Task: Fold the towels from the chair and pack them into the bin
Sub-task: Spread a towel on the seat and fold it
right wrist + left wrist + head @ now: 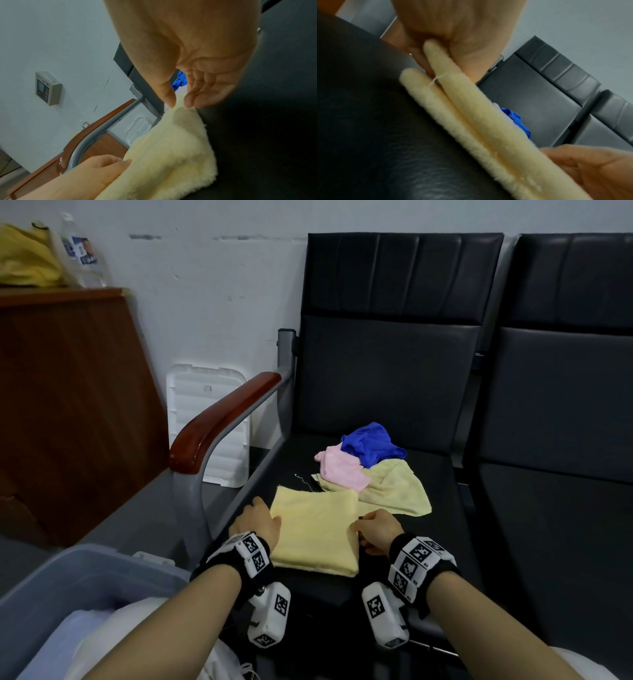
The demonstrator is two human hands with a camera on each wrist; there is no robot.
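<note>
Head view, folded towel: a pale yellow towel point(317, 529), folded into a rectangle, is seen lying flat on the front of the black chair seat point(445, 542).
Head view, left hand: the left hand point(257, 523) is laid on the folded towel's left edge; the fingertips are hidden under the edge.
Head view, right hand: the right hand point(376, 530) is set at the folded towel's right edge, fingers curled onto it.
Head view, unfolded pile: behind the folded towel, a yellow-green towel point(394, 491), a pink towel point(342, 469) and a blue towel point(371, 444) are heaped together.
Head view, bin: a grey-blue plastic bin point(89, 571) is seen left of the chair, beyond the wood-topped armrest point(219, 424).
Left wrist view, grip: the upper layer of the folded towel point(471, 119) is pinched by the left hand point(453, 27) between thumb and fingers; two rolled layers are shown, the lower one lying on the seat.
Right wrist view, grip: the folded towel's point(171, 155) corner is nipped between the thumb and fingertips of the right hand point(197, 60).
</note>
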